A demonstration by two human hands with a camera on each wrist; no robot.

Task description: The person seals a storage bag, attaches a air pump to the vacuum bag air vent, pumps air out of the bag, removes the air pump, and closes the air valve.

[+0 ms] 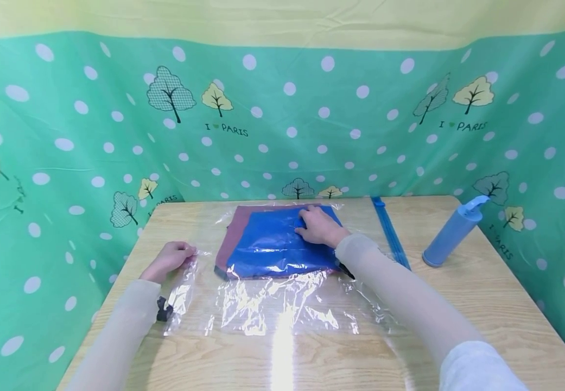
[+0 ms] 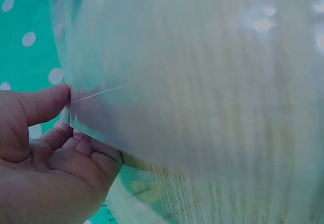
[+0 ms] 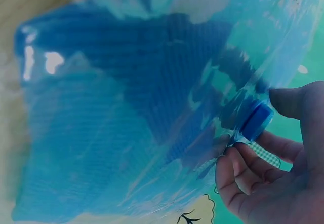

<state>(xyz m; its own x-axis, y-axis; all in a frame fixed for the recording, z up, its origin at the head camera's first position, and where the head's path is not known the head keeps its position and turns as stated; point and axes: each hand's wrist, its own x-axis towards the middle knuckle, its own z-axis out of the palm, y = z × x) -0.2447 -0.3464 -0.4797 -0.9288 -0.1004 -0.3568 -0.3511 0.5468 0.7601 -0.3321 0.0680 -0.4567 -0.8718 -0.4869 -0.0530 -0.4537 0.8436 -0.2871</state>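
The left hand point(image 1: 171, 255) pinched the left rim of a clear plastic bag point(image 1: 248, 307) between thumb and fingers, near the desk's left edge. The right hand point(image 1: 318, 225) was at the bag's face with fingers bent, its thumb and forefinger on either side of a small blue cap point(image 3: 257, 120); how firmly they squeezed it could not be told.

The bag lay flat over the middle of the desk point(image 1: 463, 320), reaching close to the far edge, its near part wrinkled and shining. Inside it, toward the desk's far edge, a blue cloth point(image 1: 267, 239) lay over a dull pink one, which showed along the left and top. A blue zip strip point(image 1: 387, 228) ran down the bag's right side from the desk's far edge.

Further right, a blue hand pump point(image 1: 450, 236) stood upright near the desk's far right corner. A green curtain point(image 1: 311, 152) with white dots and printed trees hung behind the far edge and along both sides.
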